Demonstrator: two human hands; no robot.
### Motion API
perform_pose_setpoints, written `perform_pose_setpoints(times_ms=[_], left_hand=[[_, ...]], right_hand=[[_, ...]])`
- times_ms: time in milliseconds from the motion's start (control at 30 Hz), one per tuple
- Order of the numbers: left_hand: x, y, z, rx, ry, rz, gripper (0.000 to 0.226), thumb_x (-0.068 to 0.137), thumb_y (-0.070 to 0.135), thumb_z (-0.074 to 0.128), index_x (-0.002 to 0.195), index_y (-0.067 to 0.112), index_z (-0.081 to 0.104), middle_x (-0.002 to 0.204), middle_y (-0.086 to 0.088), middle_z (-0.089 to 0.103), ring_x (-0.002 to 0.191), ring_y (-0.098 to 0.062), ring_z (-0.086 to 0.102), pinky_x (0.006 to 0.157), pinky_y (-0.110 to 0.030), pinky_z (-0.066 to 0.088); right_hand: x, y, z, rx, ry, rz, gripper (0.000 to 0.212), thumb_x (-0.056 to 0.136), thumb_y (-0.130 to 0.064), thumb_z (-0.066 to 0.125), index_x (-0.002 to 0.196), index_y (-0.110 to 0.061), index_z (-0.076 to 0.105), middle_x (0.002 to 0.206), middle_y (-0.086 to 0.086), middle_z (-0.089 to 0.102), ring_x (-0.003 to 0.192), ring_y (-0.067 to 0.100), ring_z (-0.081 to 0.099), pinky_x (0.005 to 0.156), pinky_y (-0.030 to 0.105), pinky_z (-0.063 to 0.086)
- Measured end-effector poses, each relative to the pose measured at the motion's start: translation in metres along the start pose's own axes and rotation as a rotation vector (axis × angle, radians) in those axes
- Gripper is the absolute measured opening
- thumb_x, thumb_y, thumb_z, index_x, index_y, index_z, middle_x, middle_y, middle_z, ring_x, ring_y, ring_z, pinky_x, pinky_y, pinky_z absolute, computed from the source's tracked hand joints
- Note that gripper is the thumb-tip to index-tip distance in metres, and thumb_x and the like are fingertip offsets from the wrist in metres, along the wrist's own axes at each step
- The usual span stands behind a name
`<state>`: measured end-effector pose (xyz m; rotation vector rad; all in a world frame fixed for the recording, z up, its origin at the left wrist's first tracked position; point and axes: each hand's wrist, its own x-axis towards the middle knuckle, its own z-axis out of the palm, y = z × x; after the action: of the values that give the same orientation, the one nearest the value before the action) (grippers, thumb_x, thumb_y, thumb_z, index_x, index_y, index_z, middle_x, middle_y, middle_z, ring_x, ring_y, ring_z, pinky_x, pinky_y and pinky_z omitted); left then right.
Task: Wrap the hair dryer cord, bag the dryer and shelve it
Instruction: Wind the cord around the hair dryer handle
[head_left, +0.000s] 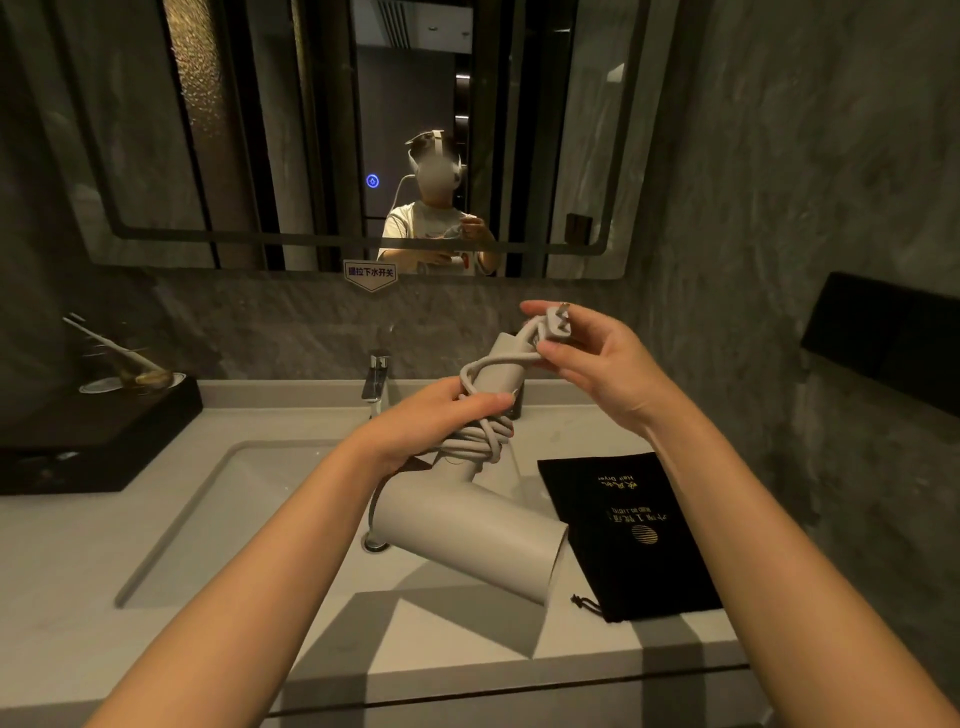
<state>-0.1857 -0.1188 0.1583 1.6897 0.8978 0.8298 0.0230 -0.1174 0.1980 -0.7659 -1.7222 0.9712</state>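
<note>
A pale grey hair dryer (467, 535) hangs upside down over the sink, barrel low and handle pointing up and away. My left hand (441, 415) grips the handle, with the grey cord (480, 436) coiled around it in several turns. Higher and to the right, my right hand (587, 358) pinches the plug (553, 325) at the cord's free end, just past the handle's tip. A black drawstring bag (631, 535) with gold lettering lies flat on the counter to the right of the dryer.
A white sink basin (208, 519) with a chrome faucet (376, 382) lies under the dryer. A dark tray (93, 431) holding a glass and small items stands at the left. A mirror (363, 130) spans the wall; a black box (883, 332) hangs on the right wall.
</note>
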Motion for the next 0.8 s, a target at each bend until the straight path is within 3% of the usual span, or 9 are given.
perform_pose_setpoints(times_ms=[133,200,300,400,500,567,700,800], left_hand=[[0.001,0.000,-0.003,0.236,0.038,0.065,0.016,0.087,0.033,0.068,0.100,0.032,0.061,0.083,0.011,0.076,0.080,-0.004,0.072,0.067,-0.015,0.055],[0.002,-0.002,-0.002,0.338,0.037,0.105,0.025,0.085,0.031,0.071,0.104,0.039,0.058,0.088,0.008,0.073,0.079,-0.005,0.072,0.067,-0.018,0.057],[0.005,-0.004,0.003,0.585,0.017,0.190,0.047,0.083,0.033,0.072,0.125,0.038,0.052,0.102,0.009,0.067,0.077,-0.004,0.070,0.069,-0.027,0.060],[0.011,-0.006,0.008,0.884,0.020,0.256,0.052,0.077,0.045,0.071,0.124,0.034,0.052,0.104,0.012,0.065,0.084,-0.003,0.063,0.080,-0.038,0.055],[0.013,-0.007,0.012,0.923,-0.015,0.265,0.049,0.072,0.055,0.070,0.113,0.033,0.054,0.099,0.013,0.065,0.088,-0.007,0.060,0.081,-0.040,0.053],[0.013,-0.006,0.013,0.903,-0.028,0.263,0.050,0.070,0.060,0.070,0.109,0.032,0.055,0.096,0.013,0.064,0.085,-0.004,0.060,0.079,-0.038,0.053],[0.012,-0.002,0.014,0.872,-0.050,0.214,0.054,0.057,0.073,0.072,0.091,0.038,0.050,0.083,0.015,0.063,0.076,0.002,0.057,0.066,-0.027,0.048],[0.012,0.006,0.012,0.906,-0.012,0.158,0.069,0.047,0.083,0.068,0.100,0.044,0.047,0.094,0.023,0.061,0.085,0.005,0.057,0.072,-0.023,0.047]], right_hand=[[-0.007,-0.007,-0.016,-0.353,-0.007,0.012,0.037,0.078,-0.030,0.074,0.113,-0.038,0.066,0.104,-0.016,0.069,0.097,-0.003,0.062,0.073,0.011,0.051],[-0.009,-0.010,-0.019,-0.525,-0.047,0.045,0.039,0.072,-0.045,0.076,0.108,-0.039,0.065,0.101,-0.017,0.066,0.092,-0.003,0.061,0.072,0.015,0.047],[-0.012,-0.012,-0.017,-0.769,-0.136,0.100,0.052,0.064,-0.064,0.071,0.105,-0.036,0.061,0.100,-0.016,0.059,0.086,0.004,0.059,0.069,0.022,0.047],[-0.015,-0.009,-0.010,-0.942,-0.258,0.179,0.060,0.062,-0.068,0.070,0.107,-0.031,0.059,0.100,-0.012,0.057,0.085,0.008,0.057,0.067,0.025,0.048],[-0.018,-0.005,-0.005,-0.811,-0.354,0.266,0.048,0.070,-0.061,0.069,0.095,-0.020,0.065,0.081,0.001,0.070,0.071,0.017,0.067,0.066,0.034,0.054],[-0.021,-0.004,-0.006,-0.697,-0.373,0.261,0.040,0.075,-0.055,0.068,0.089,-0.018,0.064,0.070,0.001,0.069,0.058,0.015,0.064,0.060,0.037,0.053],[-0.029,0.005,-0.008,-0.531,-0.301,0.184,0.042,0.075,-0.053,0.067,0.082,-0.012,0.061,0.065,0.009,0.064,0.052,0.017,0.057,0.053,0.037,0.046],[-0.037,0.015,-0.009,-0.447,-0.225,0.124,0.028,0.075,-0.050,0.069,0.075,-0.023,0.062,0.060,0.003,0.062,0.050,0.014,0.055,0.050,0.031,0.046]])
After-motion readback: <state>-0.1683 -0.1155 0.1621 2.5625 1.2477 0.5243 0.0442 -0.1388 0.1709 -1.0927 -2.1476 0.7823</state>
